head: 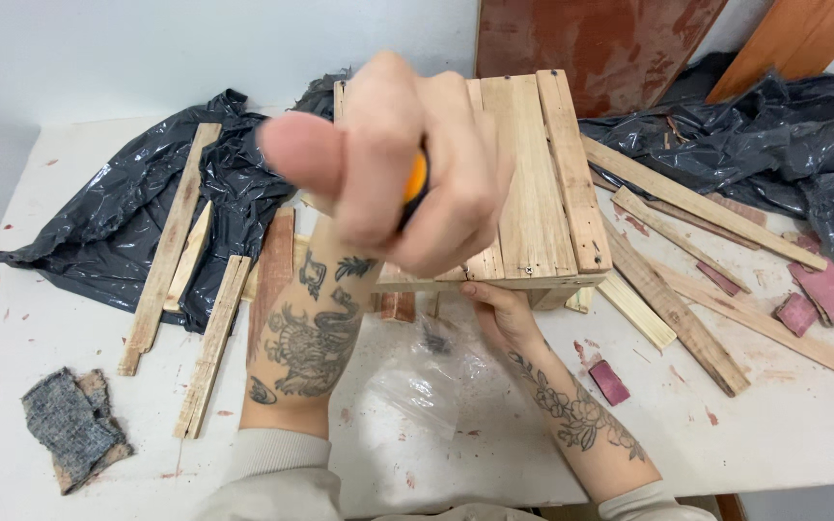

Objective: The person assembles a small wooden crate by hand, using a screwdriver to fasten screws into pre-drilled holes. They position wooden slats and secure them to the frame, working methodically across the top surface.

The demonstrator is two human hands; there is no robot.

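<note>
In the head view, you are raising your left hand (pixel 388 164) close to the camera, its fingers curling tight around a small orange-and-black tool (pixel 416 183), thumb pointing off to the left; only a sliver of the tool is showing between the fingers, so its kind and which way its tip is pointing cannot be told. Behind and beyond that fist, the slatted wooden box (pixel 533 183) is sitting on the white table (pixel 69 299), its top slats running away from you, long axis pointing toward the wall. Your right hand (pixel 499 314) is reaching under the box's near lower edge, fingers bent against the wood and touching it; they are gripping or bracing the underside, though how far they are closing around it is hidden by the box itself. So the box is lying ahead of and a little to the right of the raised fist, and your right hand is the nearer one, already in contact. Loose wooden strips (pixel 209 347) are lying to the left over a black plastic sheet (pixel 127 212), more strips are lying to the right, a folded scrap of grey abrasive cloth (pixel 74 425) is resting near the left front edge, and a clear plastic bag (pixel 417 386) is lying between your forearms.
</note>
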